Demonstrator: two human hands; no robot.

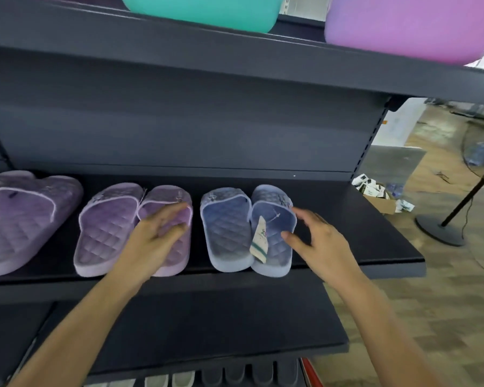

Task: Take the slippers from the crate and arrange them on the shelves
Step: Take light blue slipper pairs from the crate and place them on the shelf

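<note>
Forearms reach up from below to the dark shelf, where 3 pairs of slippers sit in a row: purple pair, lilac pair, blue pair. The left hand rests on the lilac pair's right slipper, fingers spread, gripping nothing. The right hand hangs loosely open beside the blue pair, thumb at its tagged slipper. Bare shelf remains to the right. The crate is out of view, so what's left is unclear. A teal tub and a pink tub sit above. A box and a stand are on the floor to the right.
</note>
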